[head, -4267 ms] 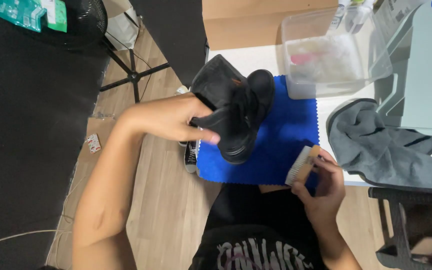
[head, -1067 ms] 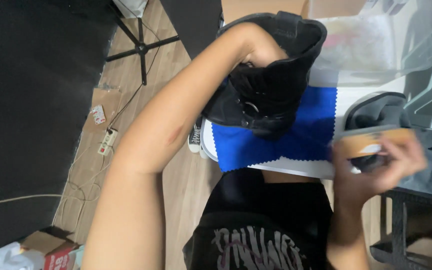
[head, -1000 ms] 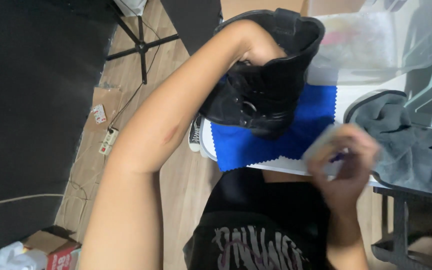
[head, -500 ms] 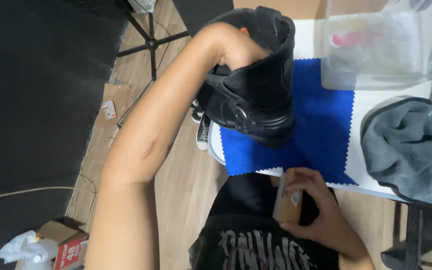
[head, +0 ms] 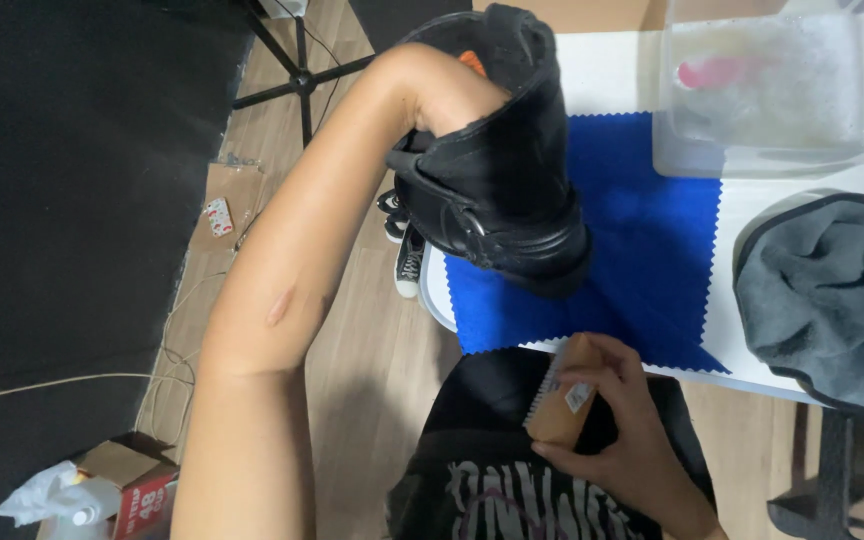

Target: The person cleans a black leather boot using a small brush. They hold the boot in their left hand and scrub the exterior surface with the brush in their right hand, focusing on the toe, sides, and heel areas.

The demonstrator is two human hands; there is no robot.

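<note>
A person seen from above, cleaning a black boot. The left hand is thrust down inside the boot's shaft, so its grip is hidden and cannot be told; the arm holds the boot up above a blue cloth with zigzag edges, spread on a white worktop. The right hand, nearer the body, has its fingers pressed around a wooden brush with pale bristles, well apart from the boot. This looks like a pause between brushing strokes; the next move calls for bringing bristles to the boot. The boot is matte with a metal buckle. Far right sits a clear plastic tub; right, a crumpled grey towel
</note>
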